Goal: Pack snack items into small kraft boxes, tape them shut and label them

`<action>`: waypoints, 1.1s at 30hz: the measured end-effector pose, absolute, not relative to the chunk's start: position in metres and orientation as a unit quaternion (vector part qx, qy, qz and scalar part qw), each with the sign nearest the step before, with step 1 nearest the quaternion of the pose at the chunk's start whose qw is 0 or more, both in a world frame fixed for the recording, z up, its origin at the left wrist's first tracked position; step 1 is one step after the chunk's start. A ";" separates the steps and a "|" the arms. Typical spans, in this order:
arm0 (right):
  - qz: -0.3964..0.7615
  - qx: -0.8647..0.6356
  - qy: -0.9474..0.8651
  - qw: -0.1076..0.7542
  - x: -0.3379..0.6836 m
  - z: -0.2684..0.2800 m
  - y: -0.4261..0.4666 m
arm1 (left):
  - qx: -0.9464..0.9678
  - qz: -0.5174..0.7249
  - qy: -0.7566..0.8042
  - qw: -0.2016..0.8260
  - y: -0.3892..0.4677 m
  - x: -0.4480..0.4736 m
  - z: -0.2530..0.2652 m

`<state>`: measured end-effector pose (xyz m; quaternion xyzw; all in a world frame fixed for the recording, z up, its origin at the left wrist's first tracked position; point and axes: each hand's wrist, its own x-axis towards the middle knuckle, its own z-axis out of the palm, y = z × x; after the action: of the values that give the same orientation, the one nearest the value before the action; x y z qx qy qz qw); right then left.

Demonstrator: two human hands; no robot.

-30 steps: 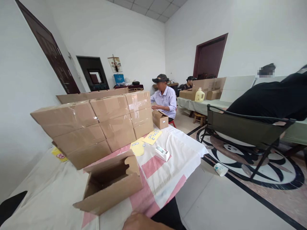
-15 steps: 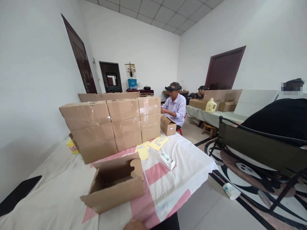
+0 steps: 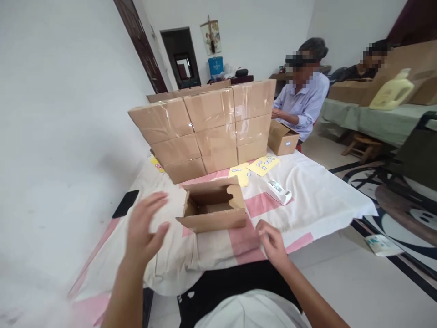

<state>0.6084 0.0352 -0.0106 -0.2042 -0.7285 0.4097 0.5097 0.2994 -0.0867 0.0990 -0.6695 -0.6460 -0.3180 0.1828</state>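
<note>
An open cardboard box (image 3: 216, 221) lies on the cloth-covered table in front of me, its opening facing up and its inside bare where I can see it. My left hand (image 3: 145, 228) is raised just left of the box, fingers spread and holding nothing. To the box's lower right is my right hand (image 3: 272, 241), apart from it, with fingers curled in and nothing visible in them. A small white wedge-shaped object (image 3: 279, 192) with a greenish top rests right of the box. Behind are yellow sheets (image 3: 262, 166) with small blue-edged labels.
A stack of taped cardboard boxes (image 3: 201, 130) walls off the table's far side. Another open box (image 3: 284, 139) is by a seated person (image 3: 302, 95) in a pale shirt. A black phone-like slab (image 3: 125, 203) lies left. A paper cup (image 3: 383, 245) is on the floor.
My view has tilted down and turned left. Both of my hands have come up into view beside the open box, where only a bit of one showed at the bottom edge before.
</note>
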 end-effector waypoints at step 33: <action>0.001 0.001 -0.888 0.460 0.563 0.064 0.126 | -0.520 -0.607 -0.583 0.147 -0.081 0.340 0.021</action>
<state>0.5634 0.1259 0.0639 0.0008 -0.8878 0.0007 0.4602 0.3402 -0.0814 0.0211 -0.5199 -0.5831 -0.6067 0.1469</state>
